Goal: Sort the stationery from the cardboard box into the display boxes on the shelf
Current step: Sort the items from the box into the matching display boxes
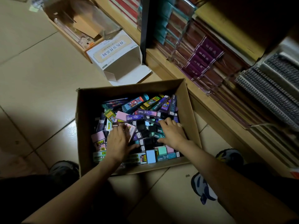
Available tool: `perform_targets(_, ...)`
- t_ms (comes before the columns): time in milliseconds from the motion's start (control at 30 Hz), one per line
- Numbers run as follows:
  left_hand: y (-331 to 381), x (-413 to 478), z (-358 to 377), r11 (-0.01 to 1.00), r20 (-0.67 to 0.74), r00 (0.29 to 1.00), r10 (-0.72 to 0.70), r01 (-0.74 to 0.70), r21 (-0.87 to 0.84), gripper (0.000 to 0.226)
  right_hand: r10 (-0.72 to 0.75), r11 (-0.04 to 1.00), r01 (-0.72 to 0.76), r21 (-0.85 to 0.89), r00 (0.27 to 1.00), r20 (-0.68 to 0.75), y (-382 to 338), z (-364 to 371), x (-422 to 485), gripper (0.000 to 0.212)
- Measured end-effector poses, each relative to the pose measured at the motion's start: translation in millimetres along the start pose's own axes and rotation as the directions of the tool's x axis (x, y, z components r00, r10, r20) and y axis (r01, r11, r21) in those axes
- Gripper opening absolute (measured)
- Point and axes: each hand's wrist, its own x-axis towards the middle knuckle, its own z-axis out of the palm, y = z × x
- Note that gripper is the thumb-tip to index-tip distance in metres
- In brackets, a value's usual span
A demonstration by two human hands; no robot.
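An open cardboard box (pixel 186 101) stands on the floor, filled with several small stationery cases (pixel 142 104) in purple, teal, pink and black. Both my hands are inside it. My left hand (pixel 117 142) curls its fingers round a tilted pink case (pixel 130 130) near the box's left middle. To the right, my right hand (pixel 173 134) lies palm down on the dark cases with fingers spread. An empty white display box (pixel 127 62) lies open on the floor just behind the cardboard box, beside the shelf (pixel 208 102).
The wooden shelf runs along the right, stacked with purple notebooks (pixel 203 57) and spiral-bound pads (pixel 267 88). Another carton with clear plastic trays (pixel 80 28) sits at the back left. My shoes (pixel 202 189) flank the box on the tiled floor (pixel 37 88).
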Motion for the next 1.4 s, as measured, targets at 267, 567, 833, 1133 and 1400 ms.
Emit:
perform_targets(267, -20.2, 13.3, -18.7, 0.918, 0.230, 0.971, 0.064, 0.032, -0.394, 0.036, 0.066, 0.989, -0.087, 0.120, 0.984, 0.168, -0.8, -12.0, 15.5, 0.086)
perform_targets(567, -14.2, 31.9, -27.9, 0.996, 0.384, 0.919, 0.090, -0.078, -0.047, 0.067, 0.153, 0.886, -0.213, 0.411, 0.973, 0.174, 0.3, -11.3, 10.0, 0.092)
perform_targets(833, -3.9, 38.4, -27.6, 0.988, 0.509, 0.860, 0.020, -0.096, 0.124, 0.046, 0.211, 0.689, -0.268, 0.674, 0.963, 0.168, 17.3, -7.8, -4.7, 0.034)
perform_targets(1133, 11.8, 22.4, -25.9, 0.696, 0.340, 0.939, -0.039, 0.270, -0.665, 0.020, 0.268, 0.343, -0.296, 0.892, 0.941, 0.209, 20.7, -14.2, -11.1, 0.051)
perform_targets(1400, 48.4, 12.7, -9.4, 0.438, 0.402, 0.911, -0.098, 0.402, -0.804, 0.017, 0.174, 0.050, -0.236, 0.970, 0.959, 0.225, -4.4, -25.9, -19.2, 0.007)
